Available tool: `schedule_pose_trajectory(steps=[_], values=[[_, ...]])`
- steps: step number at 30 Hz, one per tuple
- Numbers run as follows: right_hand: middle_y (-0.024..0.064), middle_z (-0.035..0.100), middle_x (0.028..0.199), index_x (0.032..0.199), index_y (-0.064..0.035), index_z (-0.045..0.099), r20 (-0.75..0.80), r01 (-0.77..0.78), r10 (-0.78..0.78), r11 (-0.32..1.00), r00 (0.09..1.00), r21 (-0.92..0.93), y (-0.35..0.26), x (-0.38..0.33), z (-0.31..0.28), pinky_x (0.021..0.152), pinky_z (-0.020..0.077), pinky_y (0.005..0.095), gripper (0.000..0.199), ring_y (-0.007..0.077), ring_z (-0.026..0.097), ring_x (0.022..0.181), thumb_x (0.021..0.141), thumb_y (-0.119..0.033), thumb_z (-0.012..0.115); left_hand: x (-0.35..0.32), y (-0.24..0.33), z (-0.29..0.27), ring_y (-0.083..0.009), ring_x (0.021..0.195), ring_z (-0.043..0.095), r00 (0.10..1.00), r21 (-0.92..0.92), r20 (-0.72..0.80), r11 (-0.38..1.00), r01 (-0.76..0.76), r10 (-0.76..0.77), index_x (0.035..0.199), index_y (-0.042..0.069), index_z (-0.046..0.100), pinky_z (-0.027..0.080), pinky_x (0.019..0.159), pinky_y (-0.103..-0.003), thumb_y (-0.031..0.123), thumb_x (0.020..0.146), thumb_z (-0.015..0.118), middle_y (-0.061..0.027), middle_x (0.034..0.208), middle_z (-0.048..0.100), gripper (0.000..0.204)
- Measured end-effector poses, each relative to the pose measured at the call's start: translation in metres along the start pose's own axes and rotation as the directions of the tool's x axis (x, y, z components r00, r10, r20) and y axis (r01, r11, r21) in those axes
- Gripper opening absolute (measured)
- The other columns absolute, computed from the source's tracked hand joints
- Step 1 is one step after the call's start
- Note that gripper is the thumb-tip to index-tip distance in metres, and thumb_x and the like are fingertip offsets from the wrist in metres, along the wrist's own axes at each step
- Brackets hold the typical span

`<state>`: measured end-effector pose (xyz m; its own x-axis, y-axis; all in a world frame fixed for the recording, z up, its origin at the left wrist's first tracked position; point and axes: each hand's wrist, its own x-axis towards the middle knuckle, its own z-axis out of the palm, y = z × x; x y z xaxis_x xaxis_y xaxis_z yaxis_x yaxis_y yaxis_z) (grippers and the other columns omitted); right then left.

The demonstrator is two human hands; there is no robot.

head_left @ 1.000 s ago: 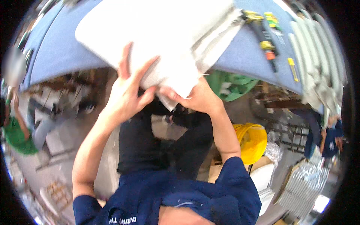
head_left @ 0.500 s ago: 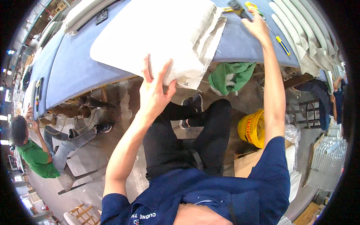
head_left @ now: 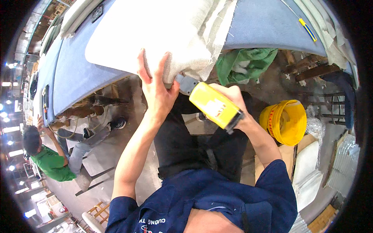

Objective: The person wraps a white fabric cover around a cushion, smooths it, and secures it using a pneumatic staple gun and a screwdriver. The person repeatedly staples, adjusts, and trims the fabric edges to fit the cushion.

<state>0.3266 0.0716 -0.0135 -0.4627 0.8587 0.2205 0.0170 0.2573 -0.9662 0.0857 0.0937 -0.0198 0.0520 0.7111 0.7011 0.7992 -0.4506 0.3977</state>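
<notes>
A large white panel [head_left: 128, 35] with beige woven fabric [head_left: 198, 39] along its right side lies on the blue padded table, its near end hanging past the edge. My left hand [head_left: 157, 91] grips the near corner, fingers spread over the fabric and thumb at the edge. My right hand [head_left: 235, 99] is wrapped round a yellow staple gun [head_left: 213, 105] with a grey nose and black rear end. The nose meets the fabric edge beside my left thumb; the exact contact point is hidden.
A blue-and-yellow screwdriver [head_left: 308, 30] lies on the blue table [head_left: 268, 27]. Green cloth [head_left: 246, 64] hangs below the edge. A yellow bucket [head_left: 285, 122] stands at the right on the floor. At the left sits a person in green [head_left: 50, 163]. Pale padded pieces [head_left: 330, 23] line the far right.
My right hand has come from the table's far right down to the panel's near corner, bringing the staple gun. My left hand stays at the corner. The view has shifted slightly.
</notes>
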Motion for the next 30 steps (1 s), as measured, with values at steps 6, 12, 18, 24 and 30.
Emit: schedule_pose_trajectory(steps=[6, 12, 18, 24, 30], values=[[0.0178, 0.075, 0.089, 0.118, 0.0033, 0.069, 0.071, 0.075, -0.073, 0.997, 0.995, -0.018, 0.019, 0.013, 0.003, 0.073, 0.0578, 0.0312, 0.046, 0.0236, 0.077, 0.077, 0.077, -0.017, 0.081, 0.0, 0.001, -0.005, -0.0526, 0.147, 0.032, 0.998, -0.022, 0.058, 1.0, -0.015, 0.017, 0.149, 0.011, 0.051, 0.038, 0.117, -0.057, -0.017, 0.064, 0.061, -0.0289, 0.164, 0.017, 0.09], [0.0185, 0.075, 0.087, 0.111, 0.0012, 0.071, 0.075, 0.119, -0.117, 0.993, 0.99, -0.016, 0.026, 0.015, 0.001, 0.071, 0.0577, 0.0332, 0.041, 0.0312, 0.077, 0.078, 0.076, -0.018, 0.081, 0.001, 0.0, -0.002, -0.0549, 0.146, 0.031, 0.996, 0.022, 0.011, 0.996, -0.09, 0.09, 0.151, 0.011, 0.049, 0.039, 0.115, -0.059, -0.016, 0.065, 0.062, -0.031, 0.163, 0.016, 0.09], [0.0188, 0.071, 0.085, 0.107, -0.0024, 0.068, 0.141, 0.126, -0.088, 0.949, 0.986, -0.288, 0.003, 0.021, -0.014, 0.071, 0.0567, 0.0361, 0.039, 0.036, 0.073, 0.077, 0.073, -0.016, 0.081, 0.0, -0.003, -0.005, -0.0538, 0.15, 0.029, 0.996, -0.008, 0.09, 1.0, -0.013, 0.014, 0.151, 0.014, 0.049, 0.04, 0.115, -0.06, -0.013, 0.066, 0.067, -0.0284, 0.166, 0.016, 0.091], [0.0167, 0.073, 0.096, 0.115, -0.0042, 0.066, -0.126, 0.183, -0.317, 0.78, 0.94, -0.598, -0.094, 0.024, -0.064, 0.08, 0.0579, 0.0345, 0.05, 0.0256, 0.077, 0.09, 0.069, -0.007, 0.085, 0.019, 0.002, -0.03, -0.0524, 0.143, 0.04, 0.996, 0.05, 0.092, 0.998, -0.027, 0.022, 0.147, 0.019, 0.056, 0.049, 0.109, -0.054, 0.018, 0.082, 0.085, -0.0289, 0.162, 0.025, 0.071], [0.0232, 0.072, 0.112, 0.124, -0.0068, 0.066, -0.362, -0.348, -0.359, 0.107, 0.86, -0.931, -0.072, 0.089, -0.19, 0.085, 0.0549, 0.0521, 0.042, 0.0463, 0.069, 0.1, 0.09, -0.03, 0.075, 0.012, -0.01, -0.05, -0.0521, 0.143, 0.043, 0.998, -0.105, 0.054, 0.994, 0.03, -0.025, 0.144, 0.018, 0.061, 0.046, 0.113, -0.055, 0.02, 0.088, 0.081, -0.0289, 0.163, 0.026, 0.06]])
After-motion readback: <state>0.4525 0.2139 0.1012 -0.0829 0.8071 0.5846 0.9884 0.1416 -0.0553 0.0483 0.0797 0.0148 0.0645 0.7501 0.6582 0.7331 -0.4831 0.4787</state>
